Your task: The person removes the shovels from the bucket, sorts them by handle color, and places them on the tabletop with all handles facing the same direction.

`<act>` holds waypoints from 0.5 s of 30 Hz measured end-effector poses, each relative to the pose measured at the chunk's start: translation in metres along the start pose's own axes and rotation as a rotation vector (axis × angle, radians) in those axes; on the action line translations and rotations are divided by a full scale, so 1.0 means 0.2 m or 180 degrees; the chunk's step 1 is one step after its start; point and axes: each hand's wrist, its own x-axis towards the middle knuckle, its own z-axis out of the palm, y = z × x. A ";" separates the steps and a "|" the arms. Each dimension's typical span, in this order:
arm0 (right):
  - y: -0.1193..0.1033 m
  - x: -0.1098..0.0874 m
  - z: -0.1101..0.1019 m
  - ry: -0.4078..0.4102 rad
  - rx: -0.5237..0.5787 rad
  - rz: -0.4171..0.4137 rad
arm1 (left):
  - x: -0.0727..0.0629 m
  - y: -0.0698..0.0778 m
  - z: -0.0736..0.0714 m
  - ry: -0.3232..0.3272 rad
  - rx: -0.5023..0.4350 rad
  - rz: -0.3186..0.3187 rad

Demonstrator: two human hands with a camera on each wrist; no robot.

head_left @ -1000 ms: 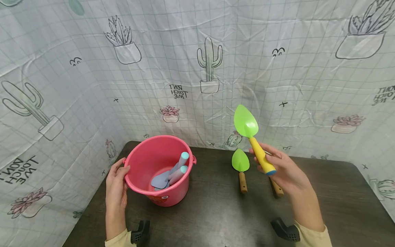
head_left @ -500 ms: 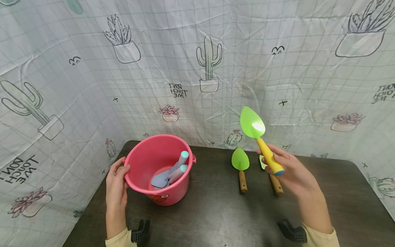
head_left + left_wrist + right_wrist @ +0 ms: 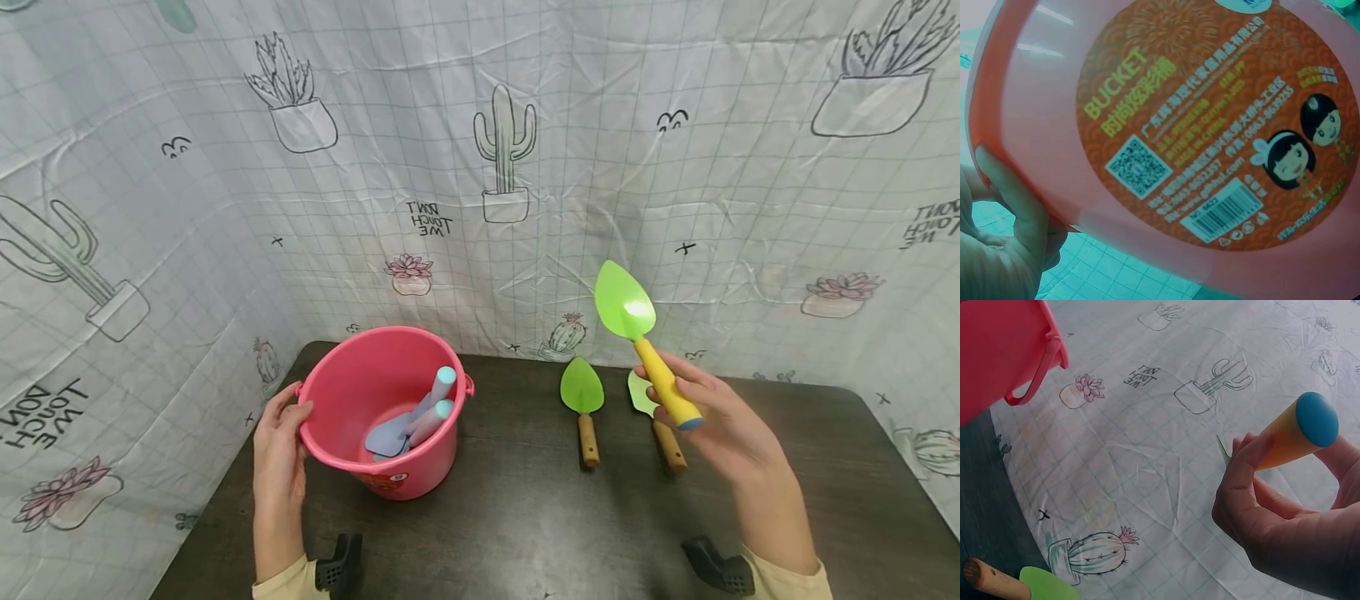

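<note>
A pink bucket (image 3: 408, 479) stands tilted on the dark table, and my left hand (image 3: 279, 446) grips its rim at the left. In the left wrist view a round orange label (image 3: 1210, 137) covers the bucket's side near my thumb. Inside the bucket lie bluish-grey garden tools (image 3: 390, 435) with pale, teal-ended handles. My right hand (image 3: 723, 417) holds a trowel (image 3: 660, 375) up by its yellow handle, green blade pointing up and left. The right wrist view shows that handle's blue end cap (image 3: 1317, 420) between thumb and fingers; the blade there is mostly hidden.
Two wooden-handled trowels lie on the table (image 3: 525, 517): a green one (image 3: 582, 387) near the middle and a paler green one (image 3: 642, 393) just beyond my right hand. A white cactus-print cloth (image 3: 375, 167) hangs behind and along the left.
My right hand has moved to the right with the yellow-handled trowel, uncovering more of the paler trowel on the table. My left hand stays on the bucket's rim.
</note>
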 end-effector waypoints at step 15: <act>0.02 -0.06 -0.04 -0.0011 0.0079 -0.0154 | -0.01 0.00 0.00 0.0015 -0.0023 -0.0009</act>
